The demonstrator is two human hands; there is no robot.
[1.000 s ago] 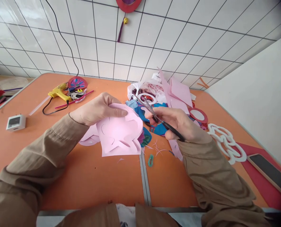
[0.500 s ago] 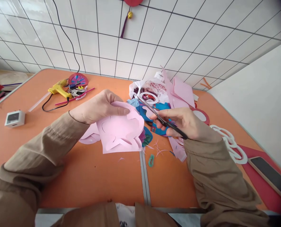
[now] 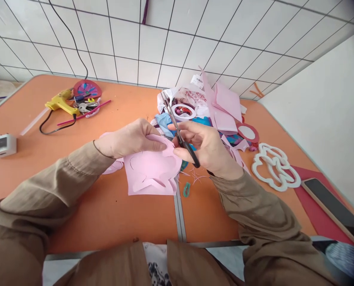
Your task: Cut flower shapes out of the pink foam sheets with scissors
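Observation:
A pink sheet [image 3: 150,174], with curved cuts and folded-out flaps, hangs from my left hand [image 3: 135,139], pinched along its top edge between thumb and fingers. Black-handled scissors [image 3: 177,127] are in my right hand [image 3: 205,149], their blades pointing up and away to the left. My right thumb and fingers are at the sheet's upper right edge; whether they touch it I cannot tell. Behind the sheet, to its left, another pink piece [image 3: 114,167] lies on the table. A green clip [image 3: 186,189] and thin pink trimmings [image 3: 197,176] lie to the right of the sheet.
On the orange table [image 3: 105,222], a yellow glue gun [image 3: 60,102], keys [image 3: 87,106] and a white box [image 3: 2,145] lie at left. Folded pink sheets [image 3: 224,107] and a plastic bag [image 3: 191,97] stand at the back. White cut-outs [image 3: 272,167] and a phone [image 3: 329,206] are at right.
My right hand has come left to the sheet's upper right edge, and the scissors have turned more upright. The view has tilted down a little. My left hand keeps its hold.

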